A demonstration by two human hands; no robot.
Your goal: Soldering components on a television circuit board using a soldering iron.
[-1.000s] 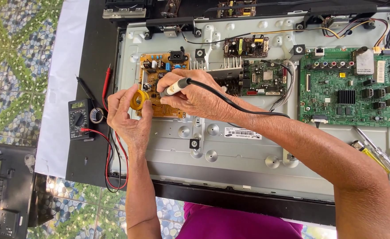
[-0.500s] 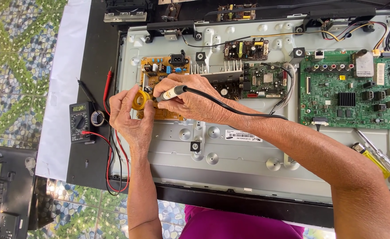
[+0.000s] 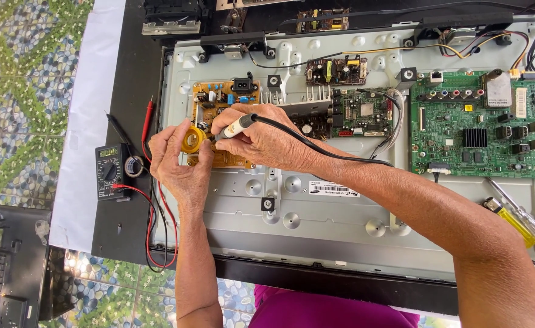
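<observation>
Head view: your left hand (image 3: 173, 161) pinches the small yellow tin (image 3: 192, 140) just over the orange board (image 3: 222, 109); your right hand (image 3: 261, 140) grips the soldering iron (image 3: 238, 126). Steady the tin, dip lightly.

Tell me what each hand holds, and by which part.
Left hand pinches a small yellow tin by its rim. Right hand grips a soldering iron by its handle, like a pen.

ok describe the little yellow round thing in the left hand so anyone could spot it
Find the orange-brown circuit board at the left of the grey metal back panel. At its lower left edge the left hand holds a small round yellow tin. Nothing else nearby is round and yellow, and the right hand's soldering iron points at it.
</observation>
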